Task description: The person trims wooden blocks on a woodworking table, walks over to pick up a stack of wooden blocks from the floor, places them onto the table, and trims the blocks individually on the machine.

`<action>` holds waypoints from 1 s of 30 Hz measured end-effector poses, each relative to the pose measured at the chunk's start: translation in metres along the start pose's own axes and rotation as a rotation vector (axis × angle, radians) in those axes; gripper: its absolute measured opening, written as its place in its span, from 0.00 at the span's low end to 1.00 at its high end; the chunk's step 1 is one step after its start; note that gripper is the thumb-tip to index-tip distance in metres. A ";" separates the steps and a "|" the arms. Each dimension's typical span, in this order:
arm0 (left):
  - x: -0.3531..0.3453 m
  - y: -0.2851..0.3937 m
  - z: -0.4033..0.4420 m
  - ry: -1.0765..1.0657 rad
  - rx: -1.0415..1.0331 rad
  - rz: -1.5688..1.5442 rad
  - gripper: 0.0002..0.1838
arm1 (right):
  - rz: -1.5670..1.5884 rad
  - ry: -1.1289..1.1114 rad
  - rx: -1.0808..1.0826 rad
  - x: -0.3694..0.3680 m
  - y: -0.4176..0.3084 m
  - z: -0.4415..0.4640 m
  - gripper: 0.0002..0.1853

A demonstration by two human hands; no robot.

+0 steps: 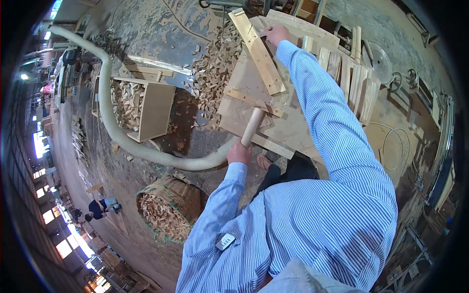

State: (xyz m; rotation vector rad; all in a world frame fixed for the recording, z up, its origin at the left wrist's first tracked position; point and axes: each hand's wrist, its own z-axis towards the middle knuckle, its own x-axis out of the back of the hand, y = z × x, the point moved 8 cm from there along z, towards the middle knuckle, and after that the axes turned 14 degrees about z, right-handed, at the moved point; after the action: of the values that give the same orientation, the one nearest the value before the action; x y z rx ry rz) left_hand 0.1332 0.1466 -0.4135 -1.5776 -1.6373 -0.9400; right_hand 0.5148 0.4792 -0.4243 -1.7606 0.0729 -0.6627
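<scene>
My left hand (239, 152) is closed around the lower end of a round wooden handle (253, 126). The handle's upper end meets a narrow wooden strip (242, 96) lying across the worktable (288, 110). At the table's far side my right hand (277, 34) has its fingers drawn together, beside a long wooden board (258, 52). Whatever those fingers hold is too small to make out. The board lies at a slant, with its near end close to the strip.
Wooden pieces (359, 88) stand along the table's right side. Offcuts (215, 73) are heaped on the floor, in a wooden box (156, 111) and in a woven basket (183, 195). A ribbed hose (105, 93) curves past the box. Another person (100, 207) is farther off.
</scene>
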 end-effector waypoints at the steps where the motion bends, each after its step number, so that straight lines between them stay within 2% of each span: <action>1: 0.000 0.002 0.001 -0.001 -0.001 0.004 0.19 | 0.002 0.002 -0.003 0.001 0.000 0.001 0.17; 3: 0.002 0.006 0.006 -0.006 0.019 0.001 0.19 | 0.004 0.013 -0.015 0.003 0.002 0.009 0.10; 16: 0.039 0.078 0.058 0.021 0.016 0.002 0.18 | -0.015 0.015 0.012 0.038 0.000 0.098 0.14; 18: 0.044 0.091 0.068 0.011 0.021 -0.005 0.19 | -0.085 0.044 0.118 0.047 -0.009 0.112 0.15; 22: 0.051 0.114 0.087 0.029 0.015 -0.002 0.20 | -0.019 0.012 0.062 0.055 -0.002 0.142 0.15; 25: 0.055 0.125 0.096 0.028 0.027 0.008 0.20 | -0.054 0.056 0.116 0.059 -0.001 0.162 0.16; 28: 0.059 0.134 0.100 0.069 0.010 0.010 0.19 | -0.080 0.064 0.058 0.062 0.002 0.173 0.16; 30: 0.061 0.136 0.101 0.091 0.011 0.000 0.19 | -0.132 0.112 0.182 0.067 -0.009 0.166 0.16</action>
State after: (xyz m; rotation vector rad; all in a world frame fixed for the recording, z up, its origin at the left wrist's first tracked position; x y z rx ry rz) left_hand 0.2679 0.2657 -0.4074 -1.5050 -1.5770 -0.9870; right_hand 0.6456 0.6011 -0.4134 -1.5622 -0.0267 -0.8372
